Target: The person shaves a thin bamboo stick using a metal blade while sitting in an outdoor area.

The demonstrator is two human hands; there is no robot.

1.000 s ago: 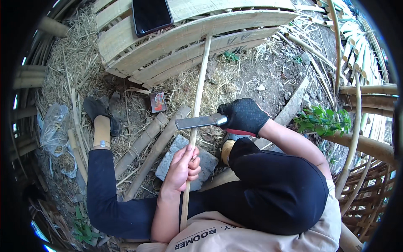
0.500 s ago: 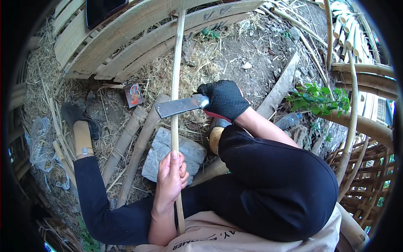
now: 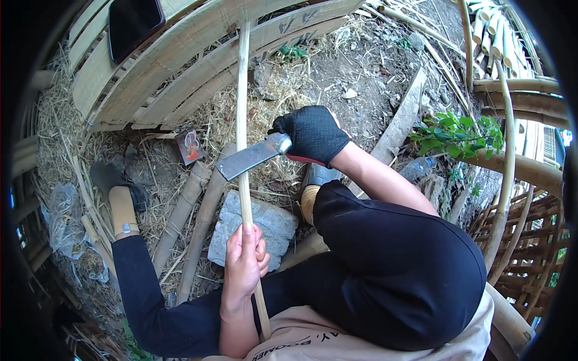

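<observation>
A long, pale bamboo strip (image 3: pixel 242 102) runs from my lap away toward the slatted panel. My bare left hand (image 3: pixel 245 259) is closed around its lower part, thumb lying along the strip. My right hand (image 3: pixel 313 135), in a black glove, grips a broad-bladed knife (image 3: pixel 250 159); its handle is hidden inside the fist. The flat grey blade lies across the strip, a little beyond my left hand. Below the strip, between my legs, rests a rough grey stone block (image 3: pixel 253 228).
A slatted bamboo panel (image 3: pixel 162 72) stands at the far left, with a dark phone (image 3: pixel 135 27) on it. Bamboo poles (image 3: pixel 180 213) and straw cover the ground. Clear plastic (image 3: pixel 65 222) lies at left. Leafy greens (image 3: pixel 460 135) and a bamboo frame (image 3: pixel 512 168) are on the right.
The strip's far end has swung slightly left, and the knife has shifted left with it, its blade tilted more steeply. My left hand still grips the strip. The whole view has shifted a little.
</observation>
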